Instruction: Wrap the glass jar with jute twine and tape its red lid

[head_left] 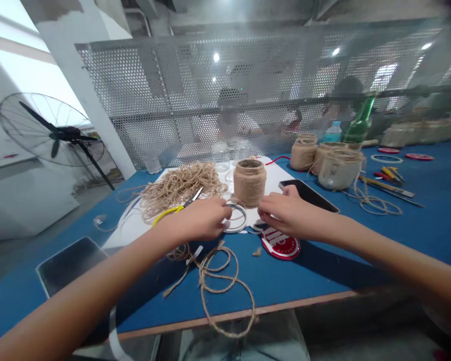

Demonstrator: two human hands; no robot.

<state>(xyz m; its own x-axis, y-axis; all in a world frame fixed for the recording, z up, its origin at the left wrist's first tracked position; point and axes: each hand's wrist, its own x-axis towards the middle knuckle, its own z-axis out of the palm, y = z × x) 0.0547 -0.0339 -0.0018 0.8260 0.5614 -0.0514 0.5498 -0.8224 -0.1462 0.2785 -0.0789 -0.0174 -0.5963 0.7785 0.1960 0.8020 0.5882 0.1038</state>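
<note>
My left hand [203,219] is curled, its fingertips pinching the rim of a clear tape roll [236,220] lying flat on the white sheet [135,228]. My right hand [285,213] is closed, fingertips pressed at the other side of the roll, near a loose strip of tape; what it grips is too small to name. Just behind both hands stands a jar wrapped in jute twine [249,182]. A red round lid [281,244] lies under my right wrist. A loose loop of twine [218,273] trails toward the table edge.
A tangle of twine [180,188] and yellow-handled scissors [176,208] lie at left. A black phone [310,195] lies to the right, with several twine-wrapped jars [323,158], a green bottle [359,123] and tools [389,180] behind it. A dark tablet [69,263] lies near-left. People sit behind the mesh screen [248,90].
</note>
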